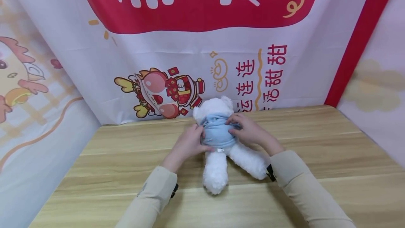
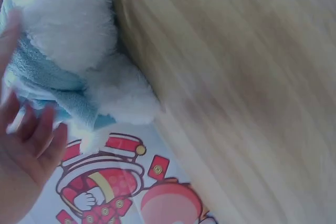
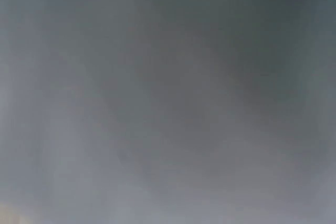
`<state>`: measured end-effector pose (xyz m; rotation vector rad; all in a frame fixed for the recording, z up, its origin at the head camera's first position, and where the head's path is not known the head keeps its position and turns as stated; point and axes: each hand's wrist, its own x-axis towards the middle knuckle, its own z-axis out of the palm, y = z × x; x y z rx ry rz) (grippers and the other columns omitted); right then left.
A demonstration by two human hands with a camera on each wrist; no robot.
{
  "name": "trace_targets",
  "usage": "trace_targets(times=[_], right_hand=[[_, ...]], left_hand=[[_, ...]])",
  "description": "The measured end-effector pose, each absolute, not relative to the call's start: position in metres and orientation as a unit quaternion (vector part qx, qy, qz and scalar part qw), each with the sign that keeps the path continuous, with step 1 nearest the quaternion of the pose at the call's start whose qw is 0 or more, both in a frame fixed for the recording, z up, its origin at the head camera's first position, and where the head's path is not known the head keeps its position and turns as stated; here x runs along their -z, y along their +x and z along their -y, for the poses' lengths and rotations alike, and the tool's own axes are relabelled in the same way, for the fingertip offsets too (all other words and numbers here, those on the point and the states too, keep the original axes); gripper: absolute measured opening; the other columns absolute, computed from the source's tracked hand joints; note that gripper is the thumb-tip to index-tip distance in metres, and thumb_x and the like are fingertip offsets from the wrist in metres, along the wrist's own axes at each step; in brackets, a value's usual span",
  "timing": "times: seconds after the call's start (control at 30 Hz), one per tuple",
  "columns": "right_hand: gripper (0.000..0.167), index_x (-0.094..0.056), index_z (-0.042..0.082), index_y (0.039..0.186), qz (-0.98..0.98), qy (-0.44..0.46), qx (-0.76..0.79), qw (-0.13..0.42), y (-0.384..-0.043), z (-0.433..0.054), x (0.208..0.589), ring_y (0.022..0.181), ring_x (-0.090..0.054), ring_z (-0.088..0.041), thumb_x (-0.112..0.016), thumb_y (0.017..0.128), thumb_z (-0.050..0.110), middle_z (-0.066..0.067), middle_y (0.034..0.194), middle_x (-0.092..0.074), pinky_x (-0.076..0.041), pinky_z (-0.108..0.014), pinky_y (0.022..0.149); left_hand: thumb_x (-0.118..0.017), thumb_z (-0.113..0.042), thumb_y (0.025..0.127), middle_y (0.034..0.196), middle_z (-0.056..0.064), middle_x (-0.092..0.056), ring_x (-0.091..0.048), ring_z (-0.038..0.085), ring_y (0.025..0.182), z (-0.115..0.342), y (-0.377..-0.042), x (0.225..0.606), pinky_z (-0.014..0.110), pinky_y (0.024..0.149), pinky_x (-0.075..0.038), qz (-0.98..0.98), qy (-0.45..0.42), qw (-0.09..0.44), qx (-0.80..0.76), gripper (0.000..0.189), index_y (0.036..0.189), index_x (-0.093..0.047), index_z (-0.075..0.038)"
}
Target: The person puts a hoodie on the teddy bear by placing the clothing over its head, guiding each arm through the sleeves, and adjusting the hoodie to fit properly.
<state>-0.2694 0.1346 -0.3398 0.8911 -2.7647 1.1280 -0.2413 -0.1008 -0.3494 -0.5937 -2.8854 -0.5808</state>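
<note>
A white plush teddy bear in a light blue shirt lies on the table, head toward the back wall, legs spread toward me. The shirt is bunched near the neck, and a small white tag pokes out below its hem. My left hand grips the shirt's left side, thumb low by the hem; the left wrist view shows its curled fingers beside the blue cloth. At the upper right, my right hand pinches the shirt. Only a grey blur fills the right wrist view.
The wooden table runs back to a printed cloth backdrop with a cartoon figure and red lettering. The bear's head lies close to this cloth. Printed cloth also hangs on the left side.
</note>
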Motion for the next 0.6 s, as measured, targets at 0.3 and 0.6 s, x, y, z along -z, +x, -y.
trace_targets(times=[0.3, 0.6], right_hand=[[0.041, -0.041, 0.001, 0.136, 0.889, 0.224, -0.398, -0.026, -0.276, -0.133, 0.337, 0.118, -0.054, -0.039, -0.045, 0.100, 0.021, -0.022, 0.139, -0.045, -0.047, -0.049, 0.098], [0.032, -0.050, 0.000, 0.128, 0.917, 0.162, -0.364, 0.001, -0.286, -0.130, 0.338, 0.105, -0.061, -0.032, -0.036, 0.103, 0.014, -0.023, 0.121, -0.060, -0.050, -0.045, 0.089]], left_hand=[[-0.078, -0.031, 0.077, 0.087, 0.002, -0.061, -0.056, 0.014, 0.077, 0.107, -0.240, 0.357, 0.031, 0.069, -0.050, 0.946, -0.245, 0.108, 0.181, 0.030, 0.091, -0.058, -0.012], [-0.072, -0.008, 0.082, 0.082, -0.001, -0.069, -0.062, 0.012, 0.077, 0.110, -0.237, 0.355, 0.029, 0.073, -0.054, 0.932, -0.269, 0.152, 0.191, 0.005, 0.084, -0.069, -0.012]])
